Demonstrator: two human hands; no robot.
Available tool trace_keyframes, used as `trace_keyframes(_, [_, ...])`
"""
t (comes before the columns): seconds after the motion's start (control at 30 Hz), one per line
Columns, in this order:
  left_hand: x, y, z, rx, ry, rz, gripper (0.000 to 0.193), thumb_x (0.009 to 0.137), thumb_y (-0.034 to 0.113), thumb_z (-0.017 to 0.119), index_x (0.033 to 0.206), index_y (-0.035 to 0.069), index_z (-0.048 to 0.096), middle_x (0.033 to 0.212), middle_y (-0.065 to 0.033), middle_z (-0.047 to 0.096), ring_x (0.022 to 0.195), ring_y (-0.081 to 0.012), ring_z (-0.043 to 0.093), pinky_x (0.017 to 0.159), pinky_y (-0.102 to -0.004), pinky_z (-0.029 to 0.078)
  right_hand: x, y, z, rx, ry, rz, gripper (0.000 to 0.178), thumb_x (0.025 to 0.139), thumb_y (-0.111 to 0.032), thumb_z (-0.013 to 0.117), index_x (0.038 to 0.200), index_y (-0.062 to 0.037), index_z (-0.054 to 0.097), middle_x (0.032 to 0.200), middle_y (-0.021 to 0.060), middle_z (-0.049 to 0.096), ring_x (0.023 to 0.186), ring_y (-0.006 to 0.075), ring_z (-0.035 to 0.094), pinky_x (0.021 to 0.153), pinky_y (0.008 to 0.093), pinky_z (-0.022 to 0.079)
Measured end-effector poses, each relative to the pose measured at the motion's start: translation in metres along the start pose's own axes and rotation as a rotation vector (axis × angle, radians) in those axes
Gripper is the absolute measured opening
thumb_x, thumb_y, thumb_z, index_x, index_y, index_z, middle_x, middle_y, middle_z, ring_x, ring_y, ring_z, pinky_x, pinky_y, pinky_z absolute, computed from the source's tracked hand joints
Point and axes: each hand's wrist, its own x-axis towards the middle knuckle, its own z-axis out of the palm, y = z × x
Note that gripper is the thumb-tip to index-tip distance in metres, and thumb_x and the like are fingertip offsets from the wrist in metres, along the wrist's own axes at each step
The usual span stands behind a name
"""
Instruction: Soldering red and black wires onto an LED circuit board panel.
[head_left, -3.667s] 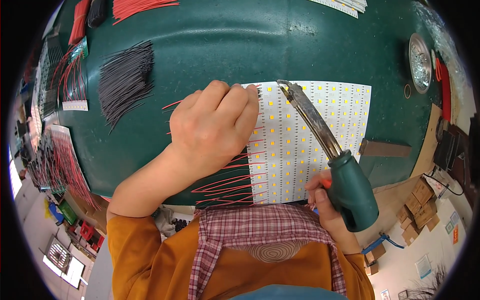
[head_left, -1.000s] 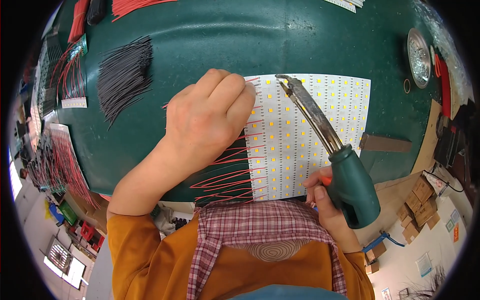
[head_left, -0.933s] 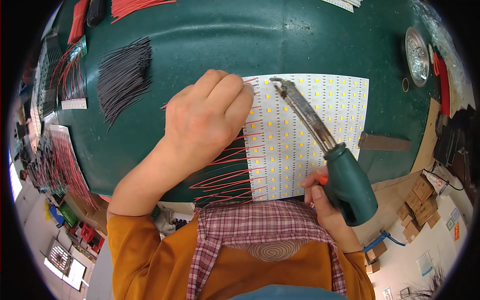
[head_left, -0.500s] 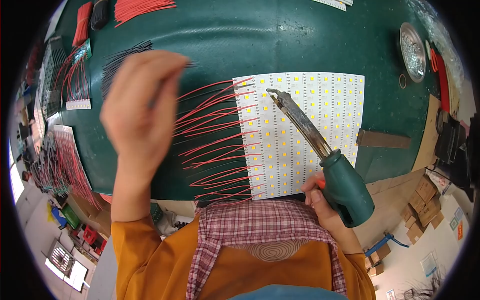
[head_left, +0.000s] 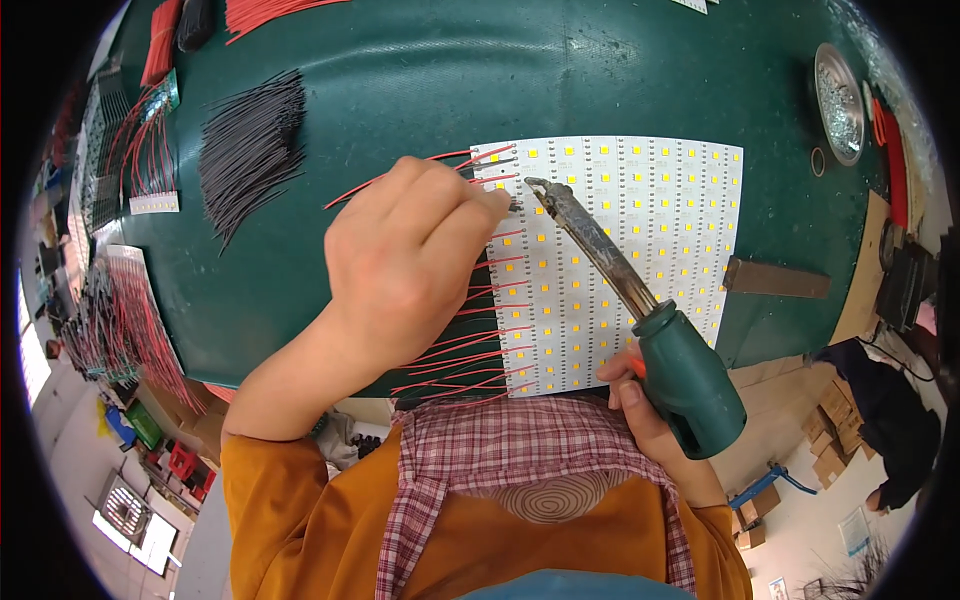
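Left hand [head_left: 410, 250]: back turned up, knuckles high, over the upper left edge of the board; fingers curled and bunched, tips reaching to the second and third rows of yellow squares. The hand hides its own grip, so I cannot tell what it pinches.
Left forearm [head_left: 320, 370]: bare, slanting up and to the right from a bent elbow.
Right hand [head_left: 652, 425]: low, near the board's lower right corner, partly behind the soldering iron; thumb and fingers closed round its handle.
Soldering iron [head_left: 690, 380]: green handle low, metal shaft slanting up and left over the board; tip just beside the left fingertips, contact unclear.
LED board [head_left: 640, 250]: pale, flat on the green table [head_left: 450, 95], right in front of the plaid apron [head_left: 510, 450].
Red wires [head_left: 460, 350]: along the board's left edge, pointing left, some passing under the left hand.
Black wires [head_left: 250, 150]: loose pile, left of that hand.
Brown bar [head_left: 780, 278]: just beside the board's right edge.
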Motion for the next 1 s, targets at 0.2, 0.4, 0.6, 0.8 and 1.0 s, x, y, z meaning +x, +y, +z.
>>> trace_keyframes(0.2, [-0.004,-0.003,0.008,0.077,-0.004,0.038,0.026,0.065,0.007,0.070,0.091,0.004,0.071,0.081,-0.0035,0.061,0.077,-0.0200,0.064,0.058,-0.0308,0.051,-0.004,0.004,0.004,0.083,-0.003,-0.076,0.027,0.100,-0.012,0.062,0.126,-0.0101,0.054,0.102,0.0127,0.067,0.073,0.0108,0.057,0.067,0.0267,0.051])
trace_keyframes(0.4, [0.003,0.010,0.000,0.091,-0.083,-0.038,0.022,0.070,-0.002,0.075,0.092,0.002,0.072,0.082,-0.0049,0.065,0.079,-0.0223,0.066,0.063,-0.0310,0.054,-0.006,0.008,0.002,0.424,-0.008,0.133,0.026,0.100,-0.010,0.063,0.123,-0.0096,0.054,0.103,0.0138,0.066,0.072,0.0103,0.057,0.067,0.0262,0.052])
trace_keyframes(0.6, [0.006,0.016,-0.002,0.184,-0.133,-0.047,0.022,0.071,0.001,0.073,0.093,0.005,0.074,0.083,-0.0024,0.066,0.079,-0.0200,0.066,0.061,-0.0303,0.053,-0.002,0.004,-0.004,-0.049,-0.066,0.024,0.028,0.094,-0.012,0.063,0.121,-0.0048,0.063,0.105,0.0126,0.070,0.089,0.0235,0.071,0.072,0.0329,0.059])
trace_keyframes(0.8, [0.006,0.018,-0.002,0.212,-0.167,-0.067,0.024,0.069,0.002,0.073,0.094,0.006,0.074,0.084,-0.0021,0.066,0.078,-0.0197,0.065,0.061,-0.0304,0.053,-0.003,-0.001,-0.001,-0.203,-0.021,-0.039,0.025,0.087,-0.007,0.069,0.113,-0.0076,0.069,0.099,0.0071,0.071,0.087,0.0229,0.069,0.075,0.0358,0.056])
trace_keyframes(1.0, [0.007,0.016,-0.002,0.225,-0.161,-0.059,0.023,0.071,0.003,0.073,0.094,0.006,0.074,0.084,-0.0017,0.066,0.078,-0.0195,0.065,0.061,-0.0303,0.053,-0.003,-0.003,-0.001,-0.028,-0.005,-0.046,0.029,0.088,-0.003,0.067,0.117,-0.0032,0.065,0.094,0.0076,0.071,0.088,0.0228,0.069,0.078,0.0333,0.055])
